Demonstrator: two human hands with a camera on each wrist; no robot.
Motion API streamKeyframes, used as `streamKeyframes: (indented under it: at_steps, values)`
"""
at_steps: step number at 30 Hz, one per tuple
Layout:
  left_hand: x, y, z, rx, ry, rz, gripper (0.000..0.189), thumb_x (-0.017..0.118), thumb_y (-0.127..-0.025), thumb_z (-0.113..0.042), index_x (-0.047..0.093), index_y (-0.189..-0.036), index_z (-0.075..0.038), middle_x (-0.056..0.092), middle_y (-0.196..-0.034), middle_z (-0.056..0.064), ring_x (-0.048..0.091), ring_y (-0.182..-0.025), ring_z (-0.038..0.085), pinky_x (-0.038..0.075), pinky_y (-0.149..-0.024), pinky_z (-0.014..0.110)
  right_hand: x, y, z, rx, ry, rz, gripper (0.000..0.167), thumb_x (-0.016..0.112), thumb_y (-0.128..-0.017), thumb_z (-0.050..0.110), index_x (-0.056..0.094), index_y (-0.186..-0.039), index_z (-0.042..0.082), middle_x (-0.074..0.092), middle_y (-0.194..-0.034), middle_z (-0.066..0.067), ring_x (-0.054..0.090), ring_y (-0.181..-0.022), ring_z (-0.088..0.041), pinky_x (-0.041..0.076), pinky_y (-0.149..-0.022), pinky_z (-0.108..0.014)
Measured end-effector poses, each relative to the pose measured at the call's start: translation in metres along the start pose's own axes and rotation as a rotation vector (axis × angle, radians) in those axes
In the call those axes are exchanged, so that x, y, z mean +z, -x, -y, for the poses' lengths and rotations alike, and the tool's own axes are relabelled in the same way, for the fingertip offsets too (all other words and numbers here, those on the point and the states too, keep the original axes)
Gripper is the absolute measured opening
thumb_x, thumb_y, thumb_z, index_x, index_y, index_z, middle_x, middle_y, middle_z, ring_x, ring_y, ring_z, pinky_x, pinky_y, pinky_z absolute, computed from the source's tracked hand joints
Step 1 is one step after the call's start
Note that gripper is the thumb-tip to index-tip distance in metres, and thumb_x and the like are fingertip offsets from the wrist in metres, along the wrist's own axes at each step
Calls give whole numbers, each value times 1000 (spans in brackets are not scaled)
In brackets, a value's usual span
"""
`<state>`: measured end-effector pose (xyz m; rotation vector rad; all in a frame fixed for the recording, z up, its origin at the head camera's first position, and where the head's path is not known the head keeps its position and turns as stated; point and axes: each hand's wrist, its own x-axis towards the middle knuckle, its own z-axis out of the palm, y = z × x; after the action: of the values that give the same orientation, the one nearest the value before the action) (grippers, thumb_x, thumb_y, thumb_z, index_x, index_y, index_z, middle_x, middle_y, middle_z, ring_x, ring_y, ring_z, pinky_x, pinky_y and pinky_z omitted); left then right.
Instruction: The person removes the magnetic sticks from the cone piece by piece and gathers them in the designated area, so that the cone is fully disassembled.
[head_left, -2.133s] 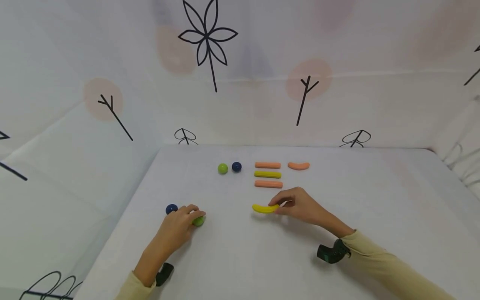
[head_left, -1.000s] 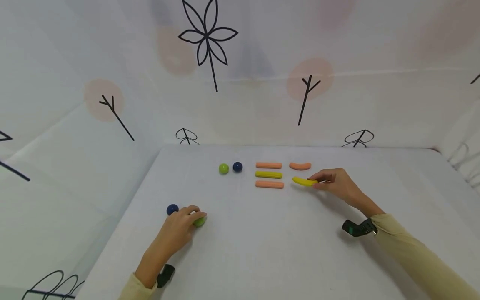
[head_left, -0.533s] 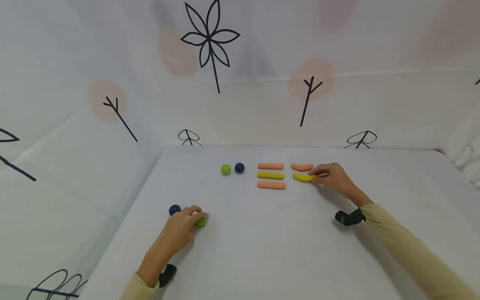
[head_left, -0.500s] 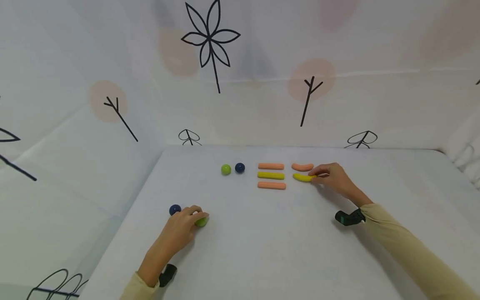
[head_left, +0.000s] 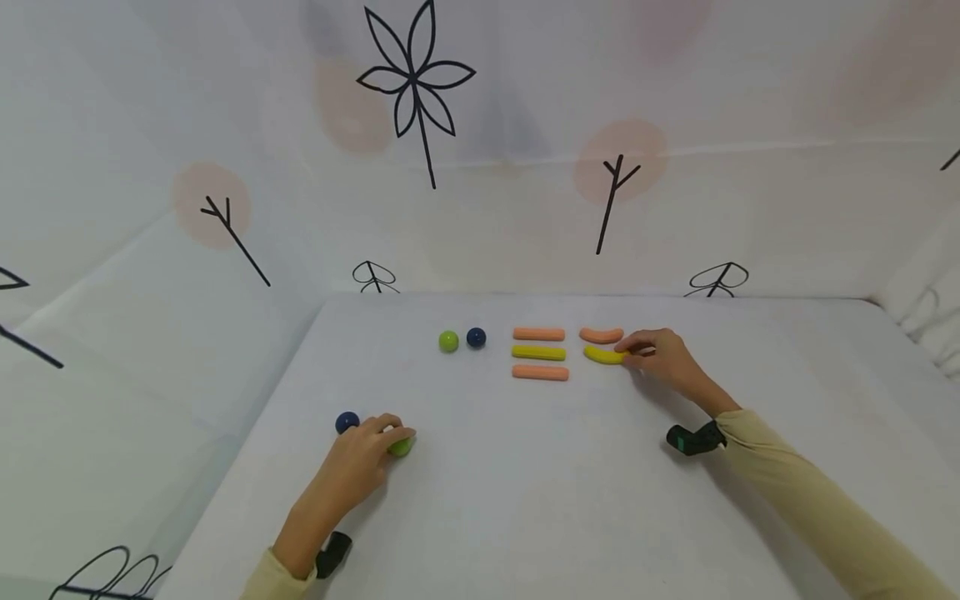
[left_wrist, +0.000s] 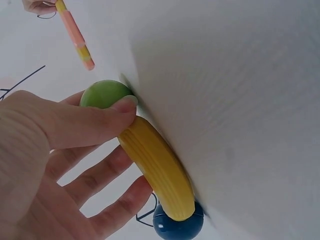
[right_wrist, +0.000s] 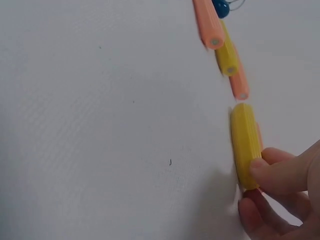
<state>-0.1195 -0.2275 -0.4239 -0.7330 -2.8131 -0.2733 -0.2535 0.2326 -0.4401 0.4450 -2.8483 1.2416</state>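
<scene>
At the table's left, my left hand (head_left: 352, 467) holds a glossy green ball (left_wrist: 105, 92) between thumb and fingers. Against that ball, under the hand, lies a ridged, curved yellow piece (left_wrist: 160, 170), hidden in the head view. Its other end meets a dark blue ball (head_left: 347, 422). Farther back, my right hand (head_left: 667, 360) pinches the right end of another curved yellow piece (head_left: 603, 355), which looks like a small banana. This piece rests on the table just in front of a curved orange piece (head_left: 601, 335).
Left of the curved pieces, a straight yellow stick (head_left: 538, 353) lies between two straight orange sticks, the rear orange stick (head_left: 538, 334) and the front orange stick (head_left: 540, 372). A second green ball (head_left: 448, 341) and second blue ball (head_left: 476, 337) sit farther left on the white table (head_left: 510, 500).
My right hand has carried the curved yellow piece back and to the right, then lowered it in front of the curved orange one. The left hand stays in place on the green ball.
</scene>
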Motion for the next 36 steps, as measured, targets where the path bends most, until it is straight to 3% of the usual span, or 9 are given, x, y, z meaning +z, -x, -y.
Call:
streamKeyframes:
  at_steps: [8, 16, 20, 29, 36]
  values:
    - [-1, -2, -7, 44, 0, -22, 38, 73, -73, 9, 72, -104, -12, 63, -101, 5, 57, -74, 15, 50, -64, 29, -1, 15, 16, 20, 77, -65, 21, 67, -86, 3, 65, -106, -1, 60, -115, -23, 53, -102, -38, 49, -82, -51]
    - [2, -6, -12, 96, 24, -49, 37, 72, -74, 9, 70, -106, -10, 63, -102, 6, 62, -81, 18, 52, -68, 30, 5, 23, 52, -88, 19, -97, 15, 67, -84, -1, 68, -99, -1, 63, -108, -17, 56, -94, -32, 50, -76, -44]
    - [4, -8, -14, 113, 31, -45, 38, 74, -73, 7, 69, -107, -11, 63, -102, 6, 63, -83, 19, 53, -70, 31, 15, 26, 73, -134, -9, -62, 13, 70, -83, 1, 69, -95, 1, 65, -102, -12, 58, -88, -27, 52, -74, -38]
    - [7, -14, -24, 79, 96, -15, 40, 79, -73, -1, 68, -111, -8, 64, -104, 6, 63, -94, 20, 53, -78, 32, 42, 29, 108, -259, -98, 100, 12, 71, -83, 5, 68, -95, 8, 67, -94, -6, 60, -86, -17, 52, -71, -30]
    - [-5, -13, -19, 63, 79, 44, 45, 80, -73, -9, 65, -115, -12, 60, -114, 3, 54, -104, 20, 48, -83, 37, 68, 26, 127, -313, -185, 247, 11, 69, -85, 4, 68, -96, 4, 68, -95, -9, 59, -84, -15, 53, -71, -32]
